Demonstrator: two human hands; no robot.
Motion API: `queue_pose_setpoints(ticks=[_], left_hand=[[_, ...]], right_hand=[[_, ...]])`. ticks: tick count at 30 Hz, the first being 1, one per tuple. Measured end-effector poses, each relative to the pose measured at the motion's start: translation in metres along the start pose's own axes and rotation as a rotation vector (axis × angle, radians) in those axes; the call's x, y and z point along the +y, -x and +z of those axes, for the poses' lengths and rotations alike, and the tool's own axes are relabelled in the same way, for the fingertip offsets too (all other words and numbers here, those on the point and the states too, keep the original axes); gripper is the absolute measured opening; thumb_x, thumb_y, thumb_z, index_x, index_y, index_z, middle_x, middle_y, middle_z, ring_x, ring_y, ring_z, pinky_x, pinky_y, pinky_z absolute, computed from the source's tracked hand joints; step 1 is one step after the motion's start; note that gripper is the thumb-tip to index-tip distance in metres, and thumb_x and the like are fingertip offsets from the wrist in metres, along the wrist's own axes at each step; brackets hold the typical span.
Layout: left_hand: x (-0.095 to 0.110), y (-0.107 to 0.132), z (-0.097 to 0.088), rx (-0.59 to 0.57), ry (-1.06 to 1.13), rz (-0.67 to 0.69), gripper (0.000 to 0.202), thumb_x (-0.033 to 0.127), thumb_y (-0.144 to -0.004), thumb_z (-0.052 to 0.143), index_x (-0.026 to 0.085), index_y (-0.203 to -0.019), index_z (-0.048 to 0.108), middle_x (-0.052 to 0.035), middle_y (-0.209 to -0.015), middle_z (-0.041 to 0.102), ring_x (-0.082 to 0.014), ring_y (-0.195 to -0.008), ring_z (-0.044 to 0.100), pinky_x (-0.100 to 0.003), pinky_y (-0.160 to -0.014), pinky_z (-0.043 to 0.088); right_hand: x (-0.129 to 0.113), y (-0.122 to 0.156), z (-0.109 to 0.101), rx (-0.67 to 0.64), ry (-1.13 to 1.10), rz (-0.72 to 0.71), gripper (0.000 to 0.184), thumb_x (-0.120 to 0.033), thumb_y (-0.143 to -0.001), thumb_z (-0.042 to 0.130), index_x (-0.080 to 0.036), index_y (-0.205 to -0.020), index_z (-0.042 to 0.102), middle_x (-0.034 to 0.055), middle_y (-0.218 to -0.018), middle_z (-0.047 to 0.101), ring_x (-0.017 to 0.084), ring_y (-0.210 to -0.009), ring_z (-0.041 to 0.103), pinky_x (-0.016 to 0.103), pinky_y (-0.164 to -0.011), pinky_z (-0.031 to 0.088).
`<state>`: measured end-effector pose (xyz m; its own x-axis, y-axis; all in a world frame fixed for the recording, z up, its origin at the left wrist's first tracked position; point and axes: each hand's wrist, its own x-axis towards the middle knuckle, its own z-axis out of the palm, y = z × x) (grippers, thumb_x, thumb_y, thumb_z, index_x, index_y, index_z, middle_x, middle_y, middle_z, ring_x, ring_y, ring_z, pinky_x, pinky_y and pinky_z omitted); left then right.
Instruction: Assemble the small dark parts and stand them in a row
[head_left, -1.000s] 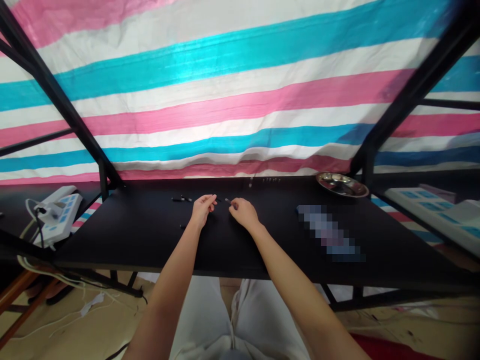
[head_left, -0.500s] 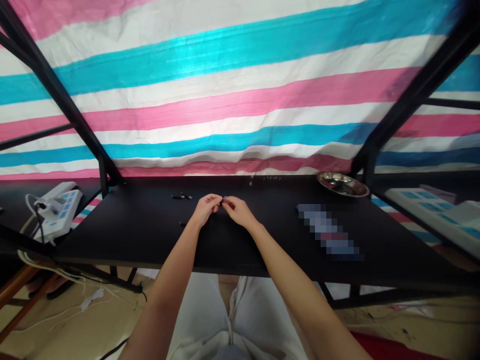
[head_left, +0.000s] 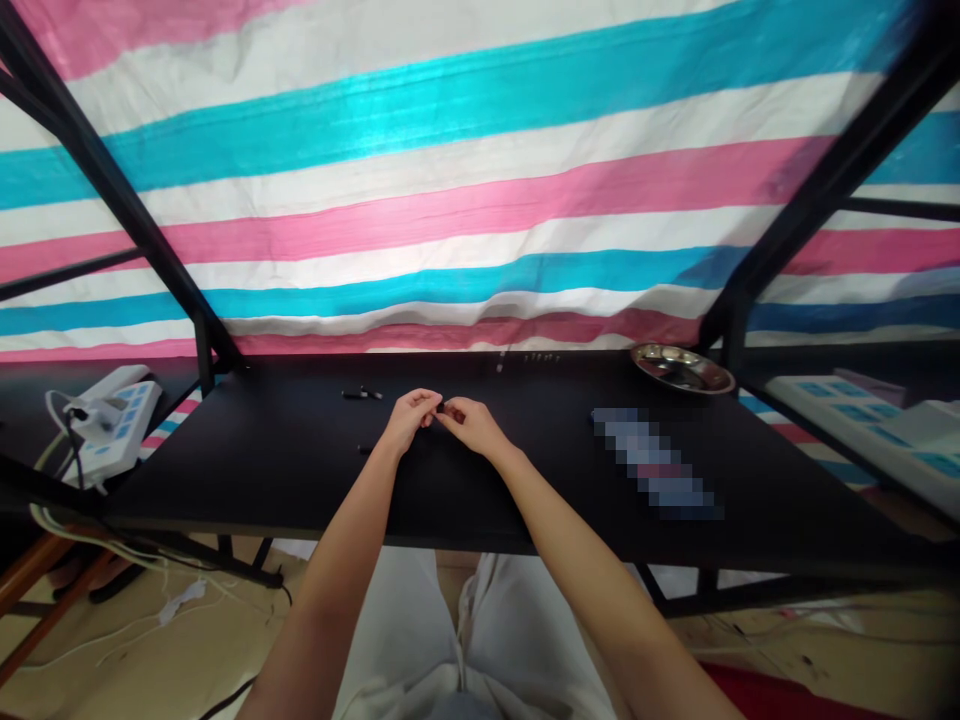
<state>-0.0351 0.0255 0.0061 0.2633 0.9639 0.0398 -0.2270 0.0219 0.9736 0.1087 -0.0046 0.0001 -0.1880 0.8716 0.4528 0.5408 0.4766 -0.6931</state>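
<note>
My left hand [head_left: 411,418] and my right hand [head_left: 471,424] meet above the middle of the black table [head_left: 300,490]. Their fingertips pinch together on a small dark piece [head_left: 440,407], mostly covered by the fingers, so its kind cannot be made out. To the left of my left hand lie small black stick-like pieces [head_left: 353,394], one with a pale end. Closer to me, a further small black piece [head_left: 365,449] rests beside my left wrist.
A shiny metal dish [head_left: 682,370] stands at the back right, with a blurred-out bluish object [head_left: 656,465] in front of it. Tiny clear bits [head_left: 541,357] line the back edge. White power strips [head_left: 124,430] sit at the left. A striped tarp [head_left: 450,230] hangs behind.
My right hand's fingers have shifted slightly left and closed nearer to my left fingertips, hiding more of the small dark piece. The things on the table lie as before.
</note>
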Motion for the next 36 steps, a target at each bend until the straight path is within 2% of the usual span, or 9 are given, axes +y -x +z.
queue_pose_setpoints(ticks=[3, 7, 12, 15, 18, 26, 36], left_hand=[[0.003, -0.001, -0.003, 0.101, 0.010, 0.046, 0.031, 0.041, -0.062, 0.068, 0.012, -0.070, 0.059, 0.0034, -0.050, 0.051, -0.0025, -0.036, 0.037, -0.018, -0.038, 0.022], [0.007, -0.002, -0.007, 0.217, 0.056, 0.087, 0.030, 0.042, -0.063, 0.066, 0.013, -0.069, 0.058, 0.0038, -0.048, 0.050, -0.0027, -0.034, 0.037, -0.018, -0.037, 0.020], [0.007, -0.002, -0.007, 0.258, 0.058, 0.082, 0.027, 0.039, -0.062, 0.065, 0.013, -0.067, 0.057, 0.0046, -0.046, 0.049, -0.0032, -0.033, 0.037, -0.018, -0.035, 0.018], [0.006, -0.002, -0.006, 0.267, 0.049, 0.074, 0.027, 0.039, -0.061, 0.064, 0.014, -0.067, 0.057, 0.0046, -0.046, 0.049, -0.0033, -0.033, 0.036, -0.018, -0.035, 0.017], [0.006, -0.002, -0.005, 0.267, 0.039, 0.057, 0.028, 0.040, -0.062, 0.063, 0.013, -0.067, 0.057, 0.0042, -0.047, 0.049, -0.0032, -0.033, 0.037, -0.018, -0.035, 0.018], [0.003, -0.005, -0.006, 0.246, 0.019, 0.041, 0.028, 0.040, -0.062, 0.061, 0.013, -0.067, 0.057, 0.0036, -0.047, 0.049, -0.0033, -0.033, 0.037, -0.018, -0.035, 0.017], [0.003, -0.005, -0.005, 0.228, 0.003, 0.028, 0.025, 0.038, -0.064, 0.060, 0.013, -0.066, 0.058, 0.0031, -0.047, 0.049, -0.0036, -0.033, 0.037, -0.018, -0.035, 0.017]], right_hand=[[0.004, -0.002, 0.001, 0.022, 0.000, 0.032, 0.018, -0.034, -0.074, 0.054, -0.018, -0.065, 0.055, -0.0006, -0.060, 0.053, 0.011, -0.054, 0.044, 0.024, -0.055, 0.037], [0.017, -0.009, -0.004, 0.121, -0.016, 0.136, 0.024, -0.039, -0.073, 0.054, -0.018, -0.061, 0.054, -0.0005, -0.058, 0.054, 0.012, -0.054, 0.046, 0.024, -0.056, 0.038], [0.042, -0.023, -0.029, 0.133, 0.100, 0.302, 0.020, -0.035, -0.071, 0.057, -0.017, -0.062, 0.058, 0.0010, -0.060, 0.059, 0.013, -0.059, 0.053, 0.024, -0.061, 0.040], [0.058, -0.032, -0.045, 0.162, 0.200, 0.425, 0.015, -0.030, -0.070, 0.058, -0.015, -0.069, 0.063, 0.0040, -0.069, 0.064, 0.015, -0.067, 0.058, 0.024, -0.064, 0.041], [0.071, -0.039, -0.052, 0.151, 0.294, 0.486, 0.017, -0.029, -0.072, 0.057, -0.014, -0.074, 0.065, 0.0059, -0.074, 0.066, 0.016, -0.070, 0.059, 0.024, -0.065, 0.041], [0.079, -0.054, -0.041, 0.090, 0.470, 0.522, 0.019, -0.031, -0.075, 0.054, -0.017, -0.081, 0.066, 0.0075, -0.081, 0.067, 0.019, -0.079, 0.061, 0.025, -0.068, 0.042], [0.083, -0.064, -0.034, 0.098, 0.511, 0.597, 0.023, -0.033, -0.077, 0.050, -0.018, -0.087, 0.065, 0.0089, -0.086, 0.067, 0.021, -0.083, 0.061, 0.028, -0.072, 0.044]])
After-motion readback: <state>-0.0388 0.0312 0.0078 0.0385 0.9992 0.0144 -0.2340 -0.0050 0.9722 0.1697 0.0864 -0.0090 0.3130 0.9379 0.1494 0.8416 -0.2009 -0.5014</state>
